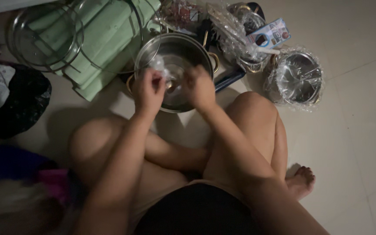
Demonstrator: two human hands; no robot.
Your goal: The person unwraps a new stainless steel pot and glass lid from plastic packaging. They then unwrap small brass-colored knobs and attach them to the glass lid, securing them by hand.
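Observation:
A steel pot with gold-coloured handles stands on the floor in front of my crossed legs. Both my hands are over its near rim. My left hand pinches a crumpled piece of clear plastic wrap. My right hand is curled over the pot's inside, close to a small round knob-like piece that sits between the two hands; whether it grips that piece is not visible.
A second steel pot wrapped in clear plastic sits to the right. Glass lids lean on a green folded mat at the back left. A small printed box and more wrapped cookware lie behind. A dark bag is at left.

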